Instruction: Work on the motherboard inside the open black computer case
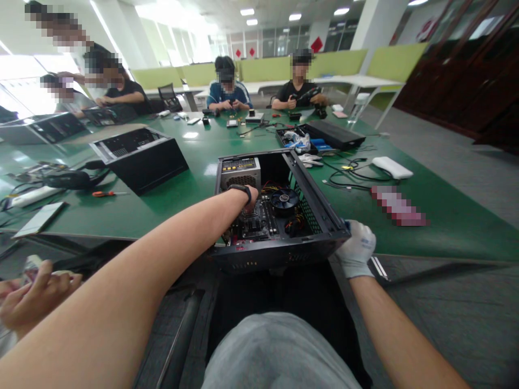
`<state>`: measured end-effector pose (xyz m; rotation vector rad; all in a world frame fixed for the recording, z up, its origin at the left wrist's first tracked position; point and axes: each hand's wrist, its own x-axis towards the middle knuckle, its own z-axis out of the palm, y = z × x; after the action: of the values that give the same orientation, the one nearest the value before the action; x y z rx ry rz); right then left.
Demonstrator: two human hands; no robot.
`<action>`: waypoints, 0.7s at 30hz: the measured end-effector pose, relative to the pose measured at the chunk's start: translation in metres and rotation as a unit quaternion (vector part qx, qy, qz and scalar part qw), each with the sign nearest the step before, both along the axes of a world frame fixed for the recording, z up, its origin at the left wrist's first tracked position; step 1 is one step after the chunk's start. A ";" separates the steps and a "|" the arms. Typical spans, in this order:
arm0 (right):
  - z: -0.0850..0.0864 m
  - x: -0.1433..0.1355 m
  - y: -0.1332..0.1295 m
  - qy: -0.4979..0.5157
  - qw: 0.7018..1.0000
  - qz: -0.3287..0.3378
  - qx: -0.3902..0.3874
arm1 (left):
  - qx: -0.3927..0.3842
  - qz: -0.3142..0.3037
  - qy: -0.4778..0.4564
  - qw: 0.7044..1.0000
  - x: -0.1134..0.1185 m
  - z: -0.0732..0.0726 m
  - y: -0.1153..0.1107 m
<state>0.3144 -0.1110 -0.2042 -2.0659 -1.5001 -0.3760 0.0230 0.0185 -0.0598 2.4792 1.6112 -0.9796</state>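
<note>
Head view, and I see an open computer case [273,249] at the near edge of the green worktop [458,224], overhanging toward the seated person's lap. Inside the case, the left hand [252,198] dips beside the power supply [242,177], over the motherboard [256,222]; its fingers are mostly hidden, so I can't tell how open they are or whether they hold anything. At the case's near right corner, the gloved right hand [357,244] curls closed, gripping it. Left of the case sits another black case [152,166]; right of it lies a white block [392,168]. Two co-workers sit beyond it.
</note>
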 end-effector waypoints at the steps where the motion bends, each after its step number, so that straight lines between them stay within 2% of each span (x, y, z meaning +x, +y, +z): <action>1: 0.000 0.000 0.000 0.000 1.000 -0.001 0.000 | -0.003 0.000 0.000 1.000 0.000 0.001 -0.001; 9: 0.000 -0.002 0.001 -0.001 1.000 -0.007 -0.003 | -0.006 -0.002 0.010 1.000 0.000 0.008 -0.007; 21: 0.006 -0.005 0.002 -0.004 0.999 -0.010 -0.035 | -0.001 -0.009 0.003 1.000 -0.004 -0.003 0.001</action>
<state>0.3093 -0.1095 -0.1979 -2.1370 -1.5189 -0.3444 0.0194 0.0198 -0.0631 2.4955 1.5914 -0.9920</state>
